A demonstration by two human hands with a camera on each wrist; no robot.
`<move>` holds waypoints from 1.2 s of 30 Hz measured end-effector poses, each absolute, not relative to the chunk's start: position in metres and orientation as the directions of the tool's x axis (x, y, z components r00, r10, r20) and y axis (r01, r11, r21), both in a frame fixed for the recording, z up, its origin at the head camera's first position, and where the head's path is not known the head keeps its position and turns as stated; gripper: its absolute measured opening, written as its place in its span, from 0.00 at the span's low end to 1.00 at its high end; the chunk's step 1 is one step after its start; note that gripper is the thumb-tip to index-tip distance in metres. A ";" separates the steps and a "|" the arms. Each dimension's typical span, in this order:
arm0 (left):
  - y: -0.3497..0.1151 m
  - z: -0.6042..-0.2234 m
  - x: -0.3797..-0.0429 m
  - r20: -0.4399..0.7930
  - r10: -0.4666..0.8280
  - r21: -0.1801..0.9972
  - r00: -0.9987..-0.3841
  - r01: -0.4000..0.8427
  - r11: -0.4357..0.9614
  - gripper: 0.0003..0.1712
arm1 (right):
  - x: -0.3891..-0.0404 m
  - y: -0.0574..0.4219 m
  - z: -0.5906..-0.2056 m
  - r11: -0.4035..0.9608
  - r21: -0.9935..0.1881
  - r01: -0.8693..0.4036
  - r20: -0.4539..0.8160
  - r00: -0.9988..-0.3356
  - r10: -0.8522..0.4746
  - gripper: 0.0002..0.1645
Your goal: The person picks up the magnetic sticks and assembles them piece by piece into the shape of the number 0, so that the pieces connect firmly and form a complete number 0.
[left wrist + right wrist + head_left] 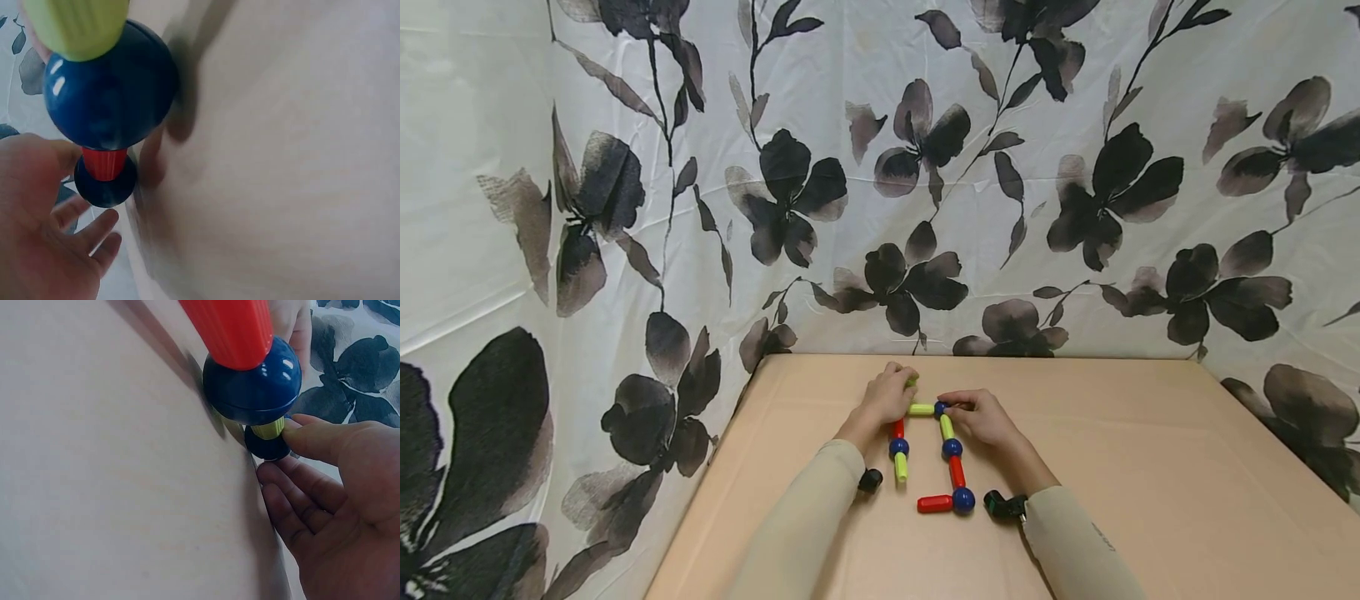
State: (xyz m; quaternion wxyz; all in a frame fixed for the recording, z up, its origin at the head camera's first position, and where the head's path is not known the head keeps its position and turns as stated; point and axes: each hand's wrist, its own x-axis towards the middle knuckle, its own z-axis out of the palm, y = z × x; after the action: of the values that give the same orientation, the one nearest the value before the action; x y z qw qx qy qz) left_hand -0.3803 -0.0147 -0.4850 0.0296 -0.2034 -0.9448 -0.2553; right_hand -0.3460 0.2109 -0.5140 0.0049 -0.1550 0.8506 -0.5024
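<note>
Ribbed rods and blue balls form a linked outline on the table. At its far left corner my left hand [886, 398] curls around the joint, hiding most of it; a yellow-green rod [912, 382] shows by the fingertips. In the left wrist view the thumb lies against the far blue ball [105, 187] and red rod [104, 164], with some fingers spread below. My right hand [983, 418] pinches the blue ball [940, 408] at the far right corner. A yellow-green rod [922, 409] runs from that ball toward the left hand.
Down the right side follow a blue ball [952, 448], a red rod [957, 473] and a near blue ball [963, 500] with a red rod [935, 504] pointing left. The left side ends in a yellow-green rod [901, 468]. A flowered cloth [865, 208] hangs behind the table [1150, 467].
</note>
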 end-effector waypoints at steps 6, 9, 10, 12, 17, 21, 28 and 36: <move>-0.015 -0.487 -0.383 0.183 0.319 0.452 -0.930 0.368 0.813 0.24 | -0.346 0.210 -0.514 0.449 -0.858 -0.248 0.138 -0.954 -0.265 0.18; -0.017 -0.487 -0.382 0.154 0.340 0.453 -0.928 0.372 0.810 0.24 | -0.346 0.209 -0.515 0.452 -0.857 -0.247 0.136 -0.955 -0.264 0.18; -0.017 -0.487 -0.382 0.146 0.347 0.455 -0.926 0.374 0.808 0.23 | -0.347 0.209 -0.515 0.451 -0.858 -0.246 0.135 -0.955 -0.264 0.18; -0.017 -0.487 -0.381 0.136 0.355 0.462 -0.925 0.376 0.803 0.21 | -0.347 0.209 -0.516 0.452 -0.857 -0.247 0.137 -0.956 -0.261 0.18; -0.017 -0.487 -0.383 0.126 0.351 0.507 -0.928 0.364 0.781 0.19 | -0.347 0.209 -0.516 0.451 -0.855 -0.256 0.146 -0.953 -0.264 0.18; -0.019 -0.485 -0.384 0.158 0.318 0.582 -0.935 0.349 0.735 0.20 | -0.348 0.210 -0.517 0.454 -0.852 -0.259 0.147 -0.952 -0.268 0.18; -0.024 -0.463 -0.372 0.238 0.348 0.684 -0.907 0.411 0.603 0.21 | -0.349 0.212 -0.518 0.457 -0.845 -0.276 0.157 -0.947 -0.281 0.18; -0.047 -0.437 -0.338 0.139 0.566 0.666 -0.812 0.500 0.553 0.21 | -0.351 0.213 -0.518 0.449 -0.850 -0.274 0.159 -0.948 -0.277 0.17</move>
State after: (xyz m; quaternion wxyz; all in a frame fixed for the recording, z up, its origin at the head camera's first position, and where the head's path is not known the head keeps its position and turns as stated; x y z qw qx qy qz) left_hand -0.3383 -0.0469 -0.4370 -0.0458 -0.3029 -0.8800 -0.3629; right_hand -0.3506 0.2128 -0.5175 0.0012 -0.1619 0.8513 -0.4992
